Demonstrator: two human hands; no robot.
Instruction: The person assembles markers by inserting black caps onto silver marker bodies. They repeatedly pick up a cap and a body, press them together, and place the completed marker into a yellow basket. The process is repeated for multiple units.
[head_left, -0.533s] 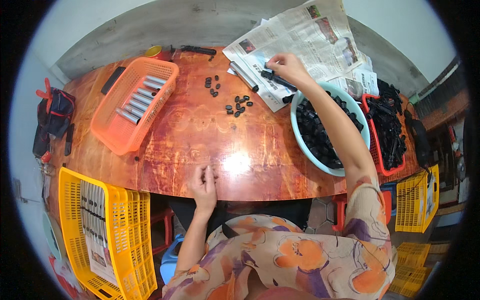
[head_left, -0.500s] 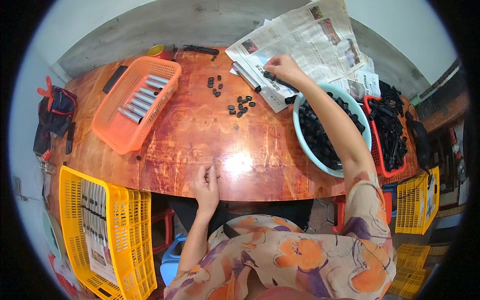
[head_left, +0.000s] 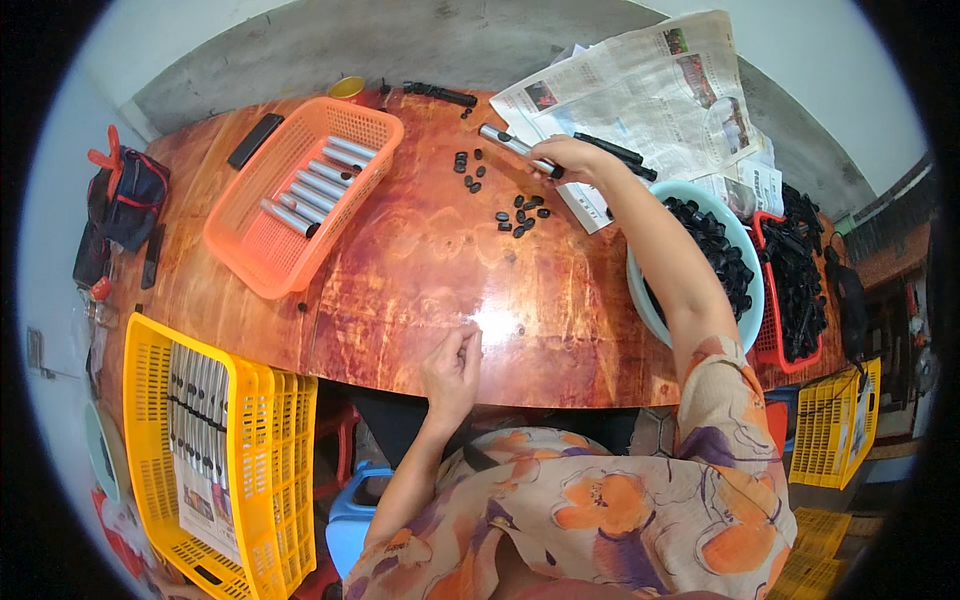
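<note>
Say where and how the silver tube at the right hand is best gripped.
Probably near the black end of the silver tube, coming from the right: it is slender and slanted, that end toward the right hand, so a pinch across its width suits.

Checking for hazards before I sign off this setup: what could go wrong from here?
1. The right hand grips the silver tube near its black end, so the far end might dip or swing.
2. Small black pieces lie loose on the table nearby; a sweep of the hand could scatter them.
3. The right forearm crosses above the full bowl and might spill some black parts.
</note>
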